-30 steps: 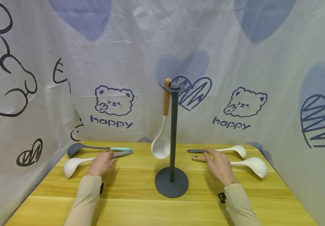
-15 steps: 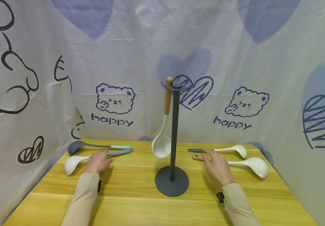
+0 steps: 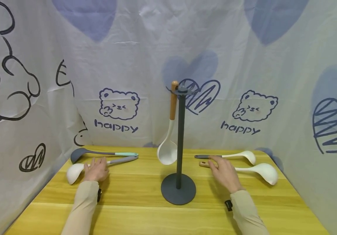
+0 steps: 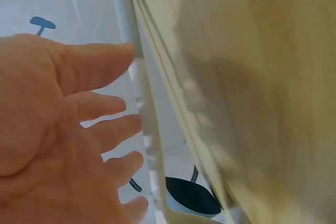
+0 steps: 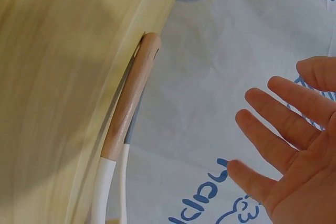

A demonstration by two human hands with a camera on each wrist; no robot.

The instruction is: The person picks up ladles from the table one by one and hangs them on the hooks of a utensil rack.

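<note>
My left hand (image 3: 96, 170) is over the white ladle with a grey handle (image 3: 74, 173) on the left of the table, covering part of its shaft. In the left wrist view its fingers are spread, thumb and fingertips right at the ladle's pale shaft (image 4: 149, 129). My right hand (image 3: 225, 173) hovers at a white ladle with a wooden handle (image 3: 265, 173), hiding the middle of it. The right wrist view shows spread fingers apart from that wooden handle (image 5: 130, 100). Between the hands, a white ladle with a wooden handle (image 3: 167, 152) hangs from a dark rack (image 3: 178, 192).
Behind the left ladle lies a dark ladle with a mint handle (image 3: 77, 154). A smaller white ladle with a grey handle (image 3: 247, 156) is behind the right one. Printed cloth (image 3: 145, 71) encloses the wooden table (image 3: 145, 215) at the back and sides.
My left hand has slid leftward along the grey-handled ladle, from near its handle toward its bowl. The right hand has barely moved. The ladles stay where they were.
</note>
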